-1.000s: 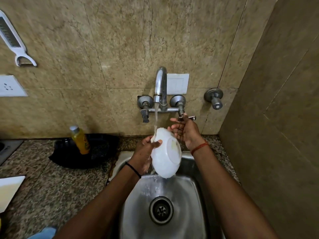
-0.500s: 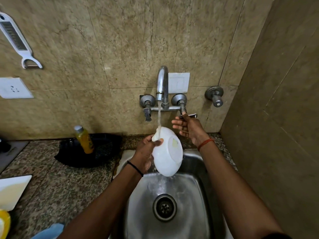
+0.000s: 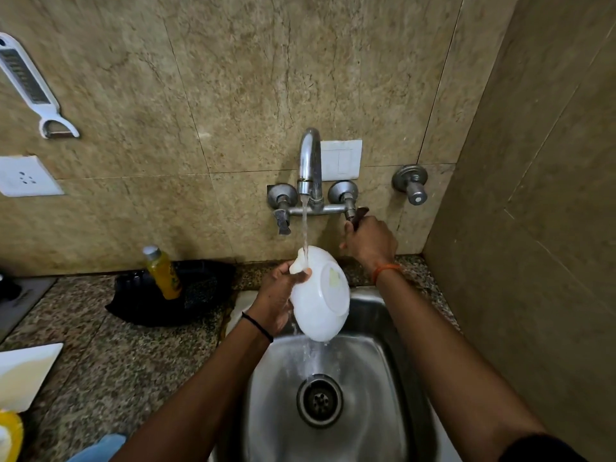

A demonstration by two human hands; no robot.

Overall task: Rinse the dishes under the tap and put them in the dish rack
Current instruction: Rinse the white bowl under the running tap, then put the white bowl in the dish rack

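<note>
My left hand [image 3: 278, 298] grips a white bowl [image 3: 321, 296] by its rim and holds it on edge over the steel sink [image 3: 376, 388], its underside facing right. Water runs from the chrome tap [image 3: 310, 161] onto the bowl's upper rim and spills off its lower edge toward the drain [image 3: 320, 400]. My right hand [image 3: 370, 243] is curled round the tap's right handle [image 3: 358, 215], up by the wall. No dish rack is in view.
A granite counter [image 3: 110, 355] lies left of the sink with a yellow bottle [image 3: 162, 273] standing in a black holder [image 3: 173, 295], and a white board [image 3: 23, 375] at the left edge. A peeler [image 3: 31, 88] and a socket [image 3: 23, 176] are on the tiled wall. A side wall rises close on the right.
My right hand left the bowl, rose to the tap's right handle and closed round it. The left hand keeps the bowl under the stream.
</note>
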